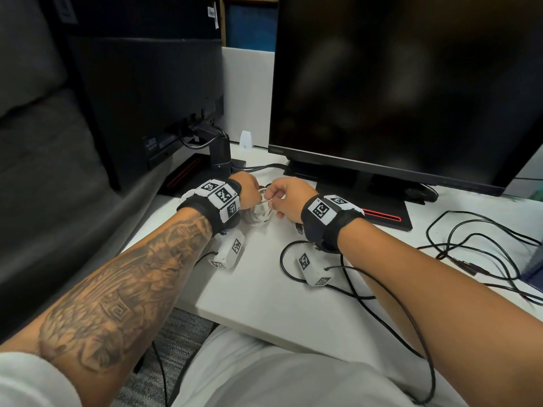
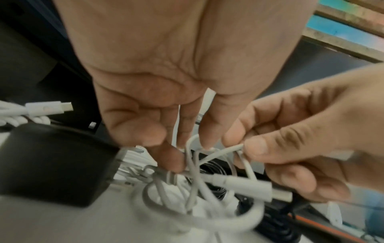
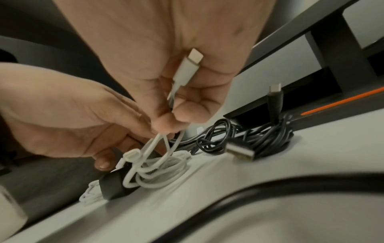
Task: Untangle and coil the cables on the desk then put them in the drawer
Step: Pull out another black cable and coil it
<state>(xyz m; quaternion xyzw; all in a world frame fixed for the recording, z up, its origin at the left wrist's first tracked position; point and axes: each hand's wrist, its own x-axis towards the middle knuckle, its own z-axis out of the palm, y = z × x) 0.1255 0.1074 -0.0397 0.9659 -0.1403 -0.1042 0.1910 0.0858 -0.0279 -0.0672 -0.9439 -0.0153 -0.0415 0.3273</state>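
A white desk (image 1: 264, 295) under dark monitors. Just in front of the big monitor (image 1: 411, 83), the white cable (image 3: 160, 166) is half coiled. Black bundles (image 3: 268, 141) beside it look wound; a loose black cable (image 1: 482, 254) remains, nothing in a drawer. Left hand (image 1: 246, 186) and right hand (image 1: 282, 198) both pinch the white cable, fingers curled, wrists raised.

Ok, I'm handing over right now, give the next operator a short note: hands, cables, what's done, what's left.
Left hand: fingertips pinch the white cable above its loops.
Right hand: grips the same cable near its plug, which lies against the palm.
White cable: partly looped on the desk, beside a black adapter.
Black bundle: coiled on the desk to the right of it.
Loose black cables: sprawled at the far right.
Left: finish the white coil, untangle the loose ones, stow everything. No drawer in view.
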